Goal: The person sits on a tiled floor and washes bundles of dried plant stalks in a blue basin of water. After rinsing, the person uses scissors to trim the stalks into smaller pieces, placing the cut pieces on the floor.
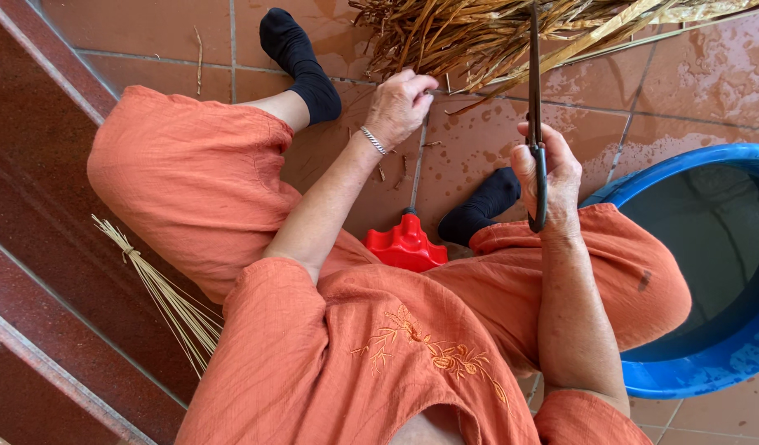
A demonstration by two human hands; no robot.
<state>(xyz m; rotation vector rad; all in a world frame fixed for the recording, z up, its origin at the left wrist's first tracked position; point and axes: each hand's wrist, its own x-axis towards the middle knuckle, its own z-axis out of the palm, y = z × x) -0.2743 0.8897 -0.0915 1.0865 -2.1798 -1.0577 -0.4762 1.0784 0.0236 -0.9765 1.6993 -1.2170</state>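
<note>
Gripping dark scissors in closed right hand; left hand pinching dry leaves at 12 o'clock; blue tub at 3 o'clock.

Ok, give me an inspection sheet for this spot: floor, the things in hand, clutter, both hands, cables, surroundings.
Surface: terracotta tiled floor, wet patches at the top right.
Job's things: dried leaf bundle on the floor; dark scissors, blades pointing into it.
Clutter: leaf scraps between the feet; red plastic stool under the person.
Hands: left hand grips leaves at the bundle's edge; right hand holds the scissors' handles.
Cables: nothing seen.
Surroundings: blue tub on the right; tied thin sticks and dark red steps on the left.
</note>
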